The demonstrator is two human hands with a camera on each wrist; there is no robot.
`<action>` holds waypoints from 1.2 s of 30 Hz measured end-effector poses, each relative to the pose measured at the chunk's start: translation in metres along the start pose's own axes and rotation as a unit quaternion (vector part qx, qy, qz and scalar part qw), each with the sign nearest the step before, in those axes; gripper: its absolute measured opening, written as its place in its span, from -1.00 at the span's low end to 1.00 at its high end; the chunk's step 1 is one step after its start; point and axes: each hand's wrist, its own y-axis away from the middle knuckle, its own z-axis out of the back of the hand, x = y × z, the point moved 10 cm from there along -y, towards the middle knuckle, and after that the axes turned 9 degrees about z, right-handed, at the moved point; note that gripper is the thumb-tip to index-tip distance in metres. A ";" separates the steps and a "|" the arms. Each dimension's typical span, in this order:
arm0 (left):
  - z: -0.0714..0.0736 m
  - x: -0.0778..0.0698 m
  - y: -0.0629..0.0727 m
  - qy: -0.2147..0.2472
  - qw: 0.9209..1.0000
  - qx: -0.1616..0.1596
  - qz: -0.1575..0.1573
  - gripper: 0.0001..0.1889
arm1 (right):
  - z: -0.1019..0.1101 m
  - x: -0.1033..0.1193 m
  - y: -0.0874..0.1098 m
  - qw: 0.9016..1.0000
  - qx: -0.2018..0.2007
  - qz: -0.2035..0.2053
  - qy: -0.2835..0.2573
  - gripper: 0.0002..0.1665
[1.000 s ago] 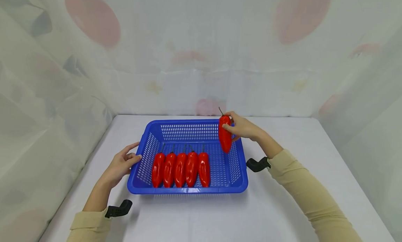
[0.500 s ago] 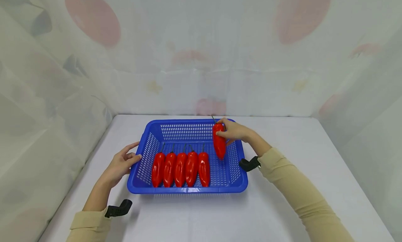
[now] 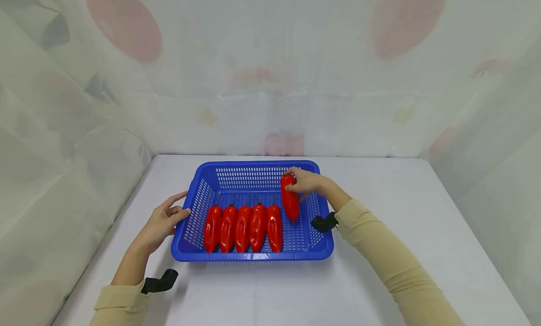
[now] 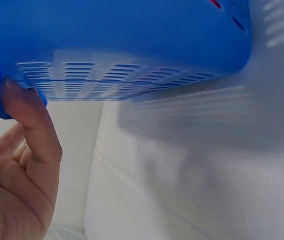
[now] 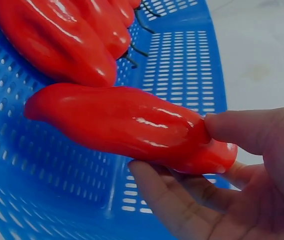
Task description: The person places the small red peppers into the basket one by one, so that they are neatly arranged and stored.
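Note:
A blue plastic basket point(image 3: 253, 256) with slotted walls stands on the table. Several glossy red chili peppers point(image 3: 243, 228) lie side by side in its left and middle part, stems pointing to the back wall. My left hand point(image 3: 162, 222) holds the basket's left rim; in the left wrist view the thumb point(image 4: 34, 117) presses on the rim's edge. My right hand point(image 3: 310, 181) grips another red chili pepper point(image 3: 289, 201) near its stem end, inside the right part of the basket. In the right wrist view this chili pepper point(image 5: 127, 125) slants, its tip close to the row.
The white tabletop point(image 3: 380, 190) extends to both sides and in front of the basket. Behind it rises a pale curtain point(image 3: 338, 105) with faded pink spots, and similar sheets hang left and right. A black wrist mount point(image 3: 324, 221) hangs over the basket's right wall.
My right hand has moved left and toward me, bringing the chili pepper lower and closer to the row in the basket. The left hand and basket have stayed in place.

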 end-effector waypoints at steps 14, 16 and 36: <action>0.001 0.003 -0.001 -0.004 1.000 -0.005 -0.003 -0.29 | -0.017 -0.014 -0.010 0.999 0.033 -0.029 -0.010 -0.35; 0.001 0.003 -0.001 -0.005 1.000 -0.004 -0.004 -0.29 | -0.018 -0.016 -0.011 0.999 0.034 -0.033 -0.013 -0.35; 0.000 0.000 0.001 -0.002 1.000 -0.002 0.000 -0.30 | -0.025 -0.027 -0.014 0.995 0.044 -0.088 0.025 -0.39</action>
